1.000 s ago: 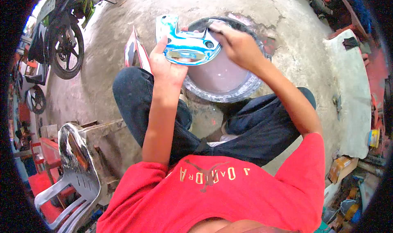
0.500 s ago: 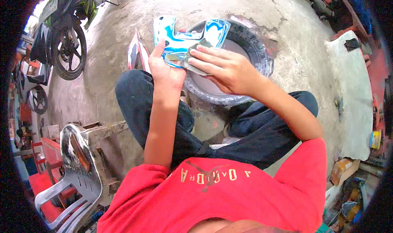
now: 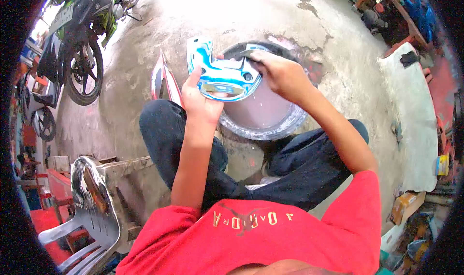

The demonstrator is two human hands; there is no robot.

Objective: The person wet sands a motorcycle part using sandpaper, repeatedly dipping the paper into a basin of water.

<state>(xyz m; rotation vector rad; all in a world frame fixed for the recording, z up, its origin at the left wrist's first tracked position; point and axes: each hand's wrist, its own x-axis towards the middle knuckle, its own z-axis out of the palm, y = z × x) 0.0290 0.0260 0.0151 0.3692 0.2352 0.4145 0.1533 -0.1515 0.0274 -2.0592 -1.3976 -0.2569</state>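
My left hand [image 3: 203,103] is wrapped round the lower left edge of a shiny blue and white motorcycle body panel [image 3: 208,65], its thumb lying on the front face. The panel has a U-like shape with round holes and is held above a round tub that looks made from a tire [image 3: 263,130]. Murky greyish water [image 3: 261,106] fills the tub. At the panel's right arm, my right hand [image 3: 285,77] pinches a dark grey sheet that looks like sandpaper [image 3: 247,54]. The sheet is partly hidden by the fingers.
A red and white pointed panel [image 3: 164,79] stands left of the tub on the concrete floor [image 3: 130,67]. Motorcycles [image 3: 82,57] are parked at the upper left. A grey plastic chair [image 3: 99,207] is at the lower left, and a pale slab [image 3: 411,125] lies along the right.
My right hand has moved from the panel's lower middle up to its right arm, taking the sheet along. The panel sits lower in view, and its lower face is uncovered.
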